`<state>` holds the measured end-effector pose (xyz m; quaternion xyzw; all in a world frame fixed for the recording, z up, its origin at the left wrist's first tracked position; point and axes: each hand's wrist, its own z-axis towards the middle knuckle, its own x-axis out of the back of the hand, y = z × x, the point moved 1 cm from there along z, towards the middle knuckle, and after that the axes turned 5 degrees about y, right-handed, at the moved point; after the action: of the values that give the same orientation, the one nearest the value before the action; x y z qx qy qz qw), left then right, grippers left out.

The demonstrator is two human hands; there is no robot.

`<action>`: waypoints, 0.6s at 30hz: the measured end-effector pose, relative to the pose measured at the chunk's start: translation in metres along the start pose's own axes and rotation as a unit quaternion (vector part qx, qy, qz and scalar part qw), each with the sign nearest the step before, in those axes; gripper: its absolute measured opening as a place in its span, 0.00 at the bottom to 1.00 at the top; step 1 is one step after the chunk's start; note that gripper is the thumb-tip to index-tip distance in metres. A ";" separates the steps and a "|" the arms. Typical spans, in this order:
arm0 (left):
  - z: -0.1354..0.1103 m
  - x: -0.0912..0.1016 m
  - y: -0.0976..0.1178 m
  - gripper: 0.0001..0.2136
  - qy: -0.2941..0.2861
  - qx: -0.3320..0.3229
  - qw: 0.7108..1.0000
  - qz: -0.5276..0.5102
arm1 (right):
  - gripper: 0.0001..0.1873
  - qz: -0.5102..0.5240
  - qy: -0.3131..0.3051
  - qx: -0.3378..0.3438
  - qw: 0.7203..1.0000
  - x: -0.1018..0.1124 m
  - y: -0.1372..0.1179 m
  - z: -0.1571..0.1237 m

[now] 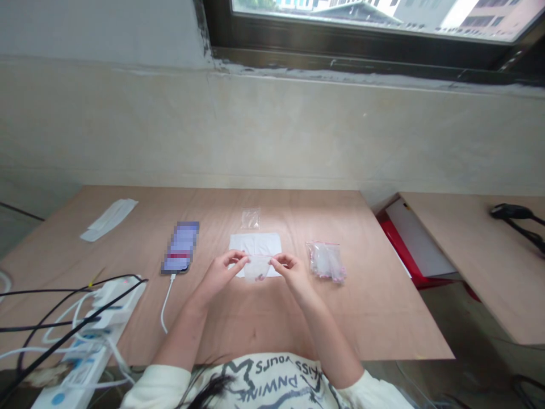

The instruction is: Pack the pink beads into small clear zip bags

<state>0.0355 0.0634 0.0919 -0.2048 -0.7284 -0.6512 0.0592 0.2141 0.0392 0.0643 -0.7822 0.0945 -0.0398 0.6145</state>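
Observation:
A small clear zip bag (257,268) with a pinkish seal line hangs between my hands, and a few small reddish bits lie low inside it. My left hand (225,267) pinches the bag's upper left corner. The upper right corner is pinched by my right hand (290,267). Beneath the bag lies a white sheet of paper (255,241) on the wooden table (255,318). Just beyond the sheet is another flat clear bag (251,218). To the right of my right hand rests a clear bag with a red edge (326,261), full of similar small bags.
A phone (180,247) with a white charging cable lies left of my hands. Further left are a folded white face mask (109,219) and a power strip (113,307) crossed by black and white cables. A second table (468,250) stands across a gap at right.

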 end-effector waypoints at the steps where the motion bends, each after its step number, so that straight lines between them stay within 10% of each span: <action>1: -0.001 -0.001 -0.001 0.11 -0.010 0.004 1.000 -0.019 | 0.11 0.002 -0.001 0.009 1.000 0.000 -0.001 -0.001; 18: 0.011 -0.007 0.009 0.09 -0.069 -0.075 0.995 0.023 | 0.09 -0.014 -0.005 0.043 0.999 -0.011 -0.005 0.002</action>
<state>0.0468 0.0734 0.0962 -0.2702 -0.6751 -0.6864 0.0085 0.2043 0.0440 0.0691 -0.7566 0.0787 -0.0481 0.6473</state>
